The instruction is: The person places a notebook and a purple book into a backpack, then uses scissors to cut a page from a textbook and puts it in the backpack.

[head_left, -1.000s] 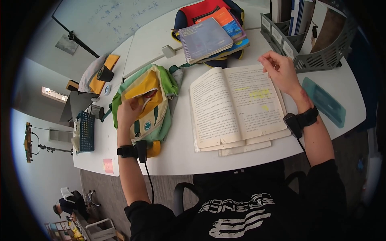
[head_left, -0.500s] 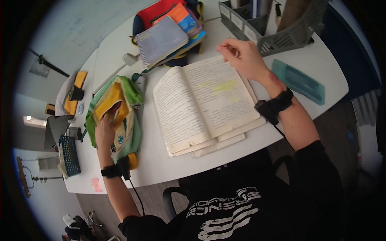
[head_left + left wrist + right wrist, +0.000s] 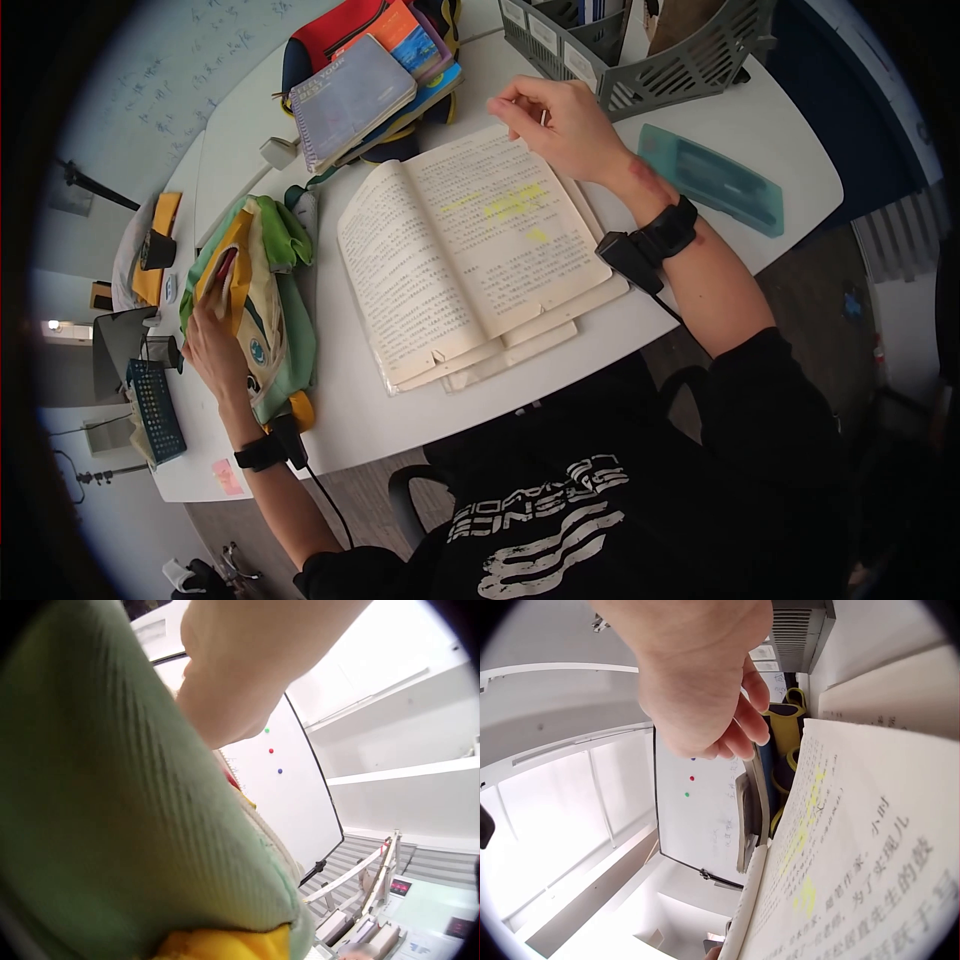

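A green, cream and yellow backpack (image 3: pixel 287 325) lies at the left of the desk. My left hand (image 3: pixel 217 350) is over its yellow front pocket (image 3: pixel 238 265), fingers reaching to the pocket's opening, where something dark red shows. In the left wrist view the hand (image 3: pixel 232 682) is above the green fabric, its fingertips hidden. An open book (image 3: pixel 470 250) with yellow highlighting lies in front of me. My right hand (image 3: pixel 562 125) hovers at the book's upper right corner, fingers loosely curled. In the right wrist view its fingers (image 3: pixel 751 720) hold nothing visible.
Behind the book, a spiral notebook (image 3: pixel 350 100) and other books lie on a red and navy bag (image 3: pixel 325 45). A grey file rack (image 3: pixel 670 75) stands at the back right. Beside my right forearm lies a teal pencil case (image 3: pixel 710 180). A blue basket (image 3: pixel 157 410) is far left.
The head view has swung right, so everything appears further left. My left hand has drawn back from inside the yellow pocket to its edge, and the backpack is more tilted. The right hand stays by the book.
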Available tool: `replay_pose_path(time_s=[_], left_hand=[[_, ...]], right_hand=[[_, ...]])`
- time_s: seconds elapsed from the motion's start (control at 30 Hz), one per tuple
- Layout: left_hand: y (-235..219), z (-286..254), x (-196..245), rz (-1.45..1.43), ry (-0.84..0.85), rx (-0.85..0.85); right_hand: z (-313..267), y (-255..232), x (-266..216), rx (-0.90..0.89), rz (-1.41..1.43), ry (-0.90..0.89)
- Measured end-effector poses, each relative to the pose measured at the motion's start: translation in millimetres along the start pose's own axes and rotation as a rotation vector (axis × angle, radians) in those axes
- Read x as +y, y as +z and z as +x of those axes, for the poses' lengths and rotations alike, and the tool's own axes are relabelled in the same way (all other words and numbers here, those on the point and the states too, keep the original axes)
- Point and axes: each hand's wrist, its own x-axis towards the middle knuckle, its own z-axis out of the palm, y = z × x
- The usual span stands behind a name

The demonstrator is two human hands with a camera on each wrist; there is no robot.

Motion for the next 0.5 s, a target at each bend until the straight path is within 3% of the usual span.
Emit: replay_pose_path(time_s=[0.03, 0.17, 0.3, 0.37, 0.4, 0.47, 0.5], left_hand=[[2, -1, -3, 0.021, 0.035, 0.098], [-3, 3, -2, 0.049, -0.03, 0.188], [-10, 4, 4, 0.017, 0.012, 0.192], [-12, 5, 7, -0.095, 0.177, 0.245], [-14, 6, 10, -0.096, 0.176, 0.244], [-20, 9, 21, -0.226, 0.365, 0.186], [-30, 6, 33, -0.319, 0.295, 0.004]], right_hand=[[0, 0, 1, 0.003, 0.0, -0.004], [0, 2, 4, 0.007, -0.012, -0.021], [1, 2, 4, 0.001, -0.007, -0.008], [1, 1, 2, -0.008, -0.013, 0.003], [1, 2, 4, -0.009, -0.014, 0.003], [1, 4, 8, 0.001, -0.01, -0.028], [1, 4, 8, -0.002, -0.01, -0.028]])
